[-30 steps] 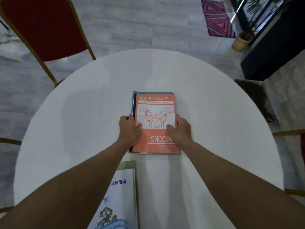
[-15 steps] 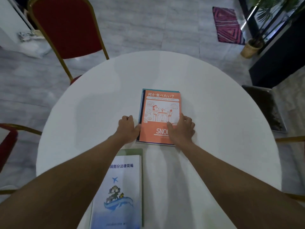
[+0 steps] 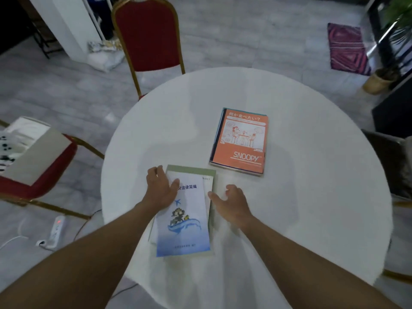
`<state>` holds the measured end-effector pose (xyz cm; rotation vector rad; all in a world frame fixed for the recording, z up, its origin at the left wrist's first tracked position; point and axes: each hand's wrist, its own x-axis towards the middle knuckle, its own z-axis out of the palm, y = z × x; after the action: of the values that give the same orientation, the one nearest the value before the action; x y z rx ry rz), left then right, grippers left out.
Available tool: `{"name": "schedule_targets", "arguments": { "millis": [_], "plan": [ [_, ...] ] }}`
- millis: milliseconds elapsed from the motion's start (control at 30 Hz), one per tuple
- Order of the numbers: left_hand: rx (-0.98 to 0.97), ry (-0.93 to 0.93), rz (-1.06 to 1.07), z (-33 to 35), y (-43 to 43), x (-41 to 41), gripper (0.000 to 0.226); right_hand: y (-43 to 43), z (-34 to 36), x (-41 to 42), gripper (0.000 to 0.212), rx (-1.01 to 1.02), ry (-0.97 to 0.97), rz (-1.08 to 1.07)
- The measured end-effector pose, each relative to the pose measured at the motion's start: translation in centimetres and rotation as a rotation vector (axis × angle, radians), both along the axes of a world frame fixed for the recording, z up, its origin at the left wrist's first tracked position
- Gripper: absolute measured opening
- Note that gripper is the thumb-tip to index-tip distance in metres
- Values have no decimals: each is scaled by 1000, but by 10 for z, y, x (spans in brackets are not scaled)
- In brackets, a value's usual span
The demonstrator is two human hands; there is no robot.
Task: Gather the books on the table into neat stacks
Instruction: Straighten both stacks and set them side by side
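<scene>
L hand (image 3: 161, 188): palm down, fingers spread, open, resting on left edge of blue booklet (image 3: 184, 221). R hand (image 3: 231, 202): open, fingers loosely curled, just beside the booklet's right edge, thumb tip at it; contact w/ table unclear. Booklet tops a loose green-backed stack (image 3: 191, 170) at near side of white table (image 3: 312, 197), long axis running away from person, slightly skewed. Orange book stack (image 3: 242, 141) farther right, well apart, long axis likewise, title end away.

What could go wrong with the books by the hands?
1. The blue-and-white paperback book lies crooked on the pale green book beneath it; squaring them carelessly could push the top one off.
2. That pile sits near the edge of the round white table, so a hard nudge from the left hand or right hand might slide it toward the floor.
</scene>
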<state>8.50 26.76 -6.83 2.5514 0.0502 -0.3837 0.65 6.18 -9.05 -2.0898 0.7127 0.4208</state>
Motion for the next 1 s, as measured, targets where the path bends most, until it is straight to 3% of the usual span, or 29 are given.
{"name": "schedule_targets", "arguments": {
  "millis": [133,267,533,700,833,1000],
  "plan": [
    [16,47,67,-9,14,-21,82,15,-4,-19,86,33,17,46],
    [89,207,99,-20,28,-37,71,22,-6,-27,89,47,42,99],
    [140,275,72,-24,15,-30,86,28,-1,-26,57,63,72,141],
    [-20,364,270,-23,16,-29,69,34,2,-21,52,83,90,85],
    [-238,409,395,-18,19,-31,77,40,-3,-16,54,204,133,-46],
    [-406,358,461,-14,15,-32,54,39,-1,-14,76,250,178,-121]
  ]
}}
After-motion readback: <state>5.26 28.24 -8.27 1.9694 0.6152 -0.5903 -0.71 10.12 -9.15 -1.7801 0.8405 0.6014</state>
